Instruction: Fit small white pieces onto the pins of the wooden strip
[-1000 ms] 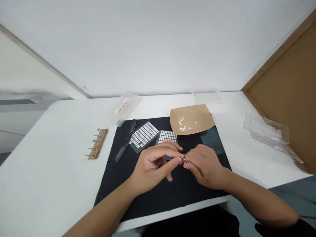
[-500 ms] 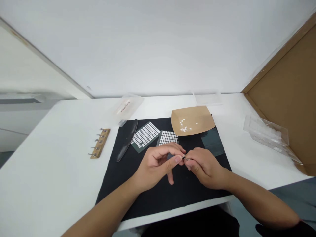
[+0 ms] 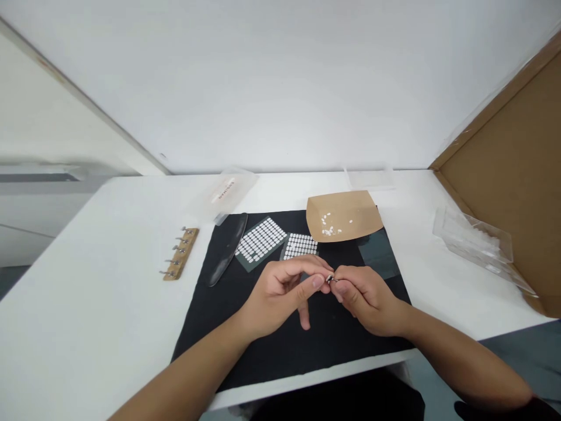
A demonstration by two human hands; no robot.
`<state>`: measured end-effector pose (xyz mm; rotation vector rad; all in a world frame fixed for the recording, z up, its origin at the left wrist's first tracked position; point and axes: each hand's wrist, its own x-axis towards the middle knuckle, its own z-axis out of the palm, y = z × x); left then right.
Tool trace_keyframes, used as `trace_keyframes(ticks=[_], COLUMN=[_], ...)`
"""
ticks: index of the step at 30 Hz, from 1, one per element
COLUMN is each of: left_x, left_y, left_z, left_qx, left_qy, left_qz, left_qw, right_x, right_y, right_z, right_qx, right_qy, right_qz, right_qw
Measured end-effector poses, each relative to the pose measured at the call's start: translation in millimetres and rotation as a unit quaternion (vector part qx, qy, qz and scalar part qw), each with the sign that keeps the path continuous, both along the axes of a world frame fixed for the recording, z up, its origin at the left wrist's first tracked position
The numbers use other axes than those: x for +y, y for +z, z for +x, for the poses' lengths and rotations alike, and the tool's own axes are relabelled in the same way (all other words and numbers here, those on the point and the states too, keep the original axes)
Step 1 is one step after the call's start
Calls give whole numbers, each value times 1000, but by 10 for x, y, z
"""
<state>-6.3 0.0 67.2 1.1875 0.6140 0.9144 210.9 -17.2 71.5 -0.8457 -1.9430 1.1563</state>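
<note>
Above the black mat (image 3: 258, 356), my two hands meet at a small metal-stemmed piece (image 3: 331, 279) with a dark and white end. My left hand (image 3: 283, 295) pinches at that end between thumb and forefinger, its other fingers loosely curled. My right hand (image 3: 370, 298) is closed around the stem side; most of what it grips is hidden. Just beyond the hands lie a sheet of white oval pieces (image 3: 262, 241) and a second such sheet (image 3: 299, 245), partly covered by my left hand. A brown paper tray (image 3: 359, 213) holds several loose white ovals.
At left stands a wooden strip (image 3: 181, 255) with several metal clips. A dark curved object (image 3: 228, 251) lies on the mat's left side. A translucent printed bag (image 3: 232, 190) is behind it. Clear plastic boxes (image 3: 480, 240) stand at right by a cardboard panel (image 3: 512, 175).
The view has shifted slightly. Both hands keep nearly the same pose, and a bit more of the small piece's white end shows between them.
</note>
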Motion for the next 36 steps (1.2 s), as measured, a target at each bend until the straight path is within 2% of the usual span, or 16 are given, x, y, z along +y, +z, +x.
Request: trace_keyframes(ticks=[6,10,15,18,21,26,36], left_x=[9,8,23,43,45,6,-2], left_y=[30,28,33,53,69,87,55], left_z=[1,-13,-22,-18,-13,-15,6], left_qx=[22,70,142,150,148,134,86], left_qy=[13,32,72,91,102,90,74], left_qz=[21,72,207,307,353,341,237], left_qw=[999,994,965,935,918,926,965], right_x=[9,26,63,74,83,110,131], right_y=[-17,-86,-175,-187,-173,-155,-174], right_z=[4,14,11,6,6,28,90], right_qx=[-14,-94,-157,-160,-158,-184,-263], right_qy=[2,-20,-53,-52,-53,-77,-116], right_qz=[23,120,260,294,315,374,479], right_qw=[1000,988,951,941,934,906,829])
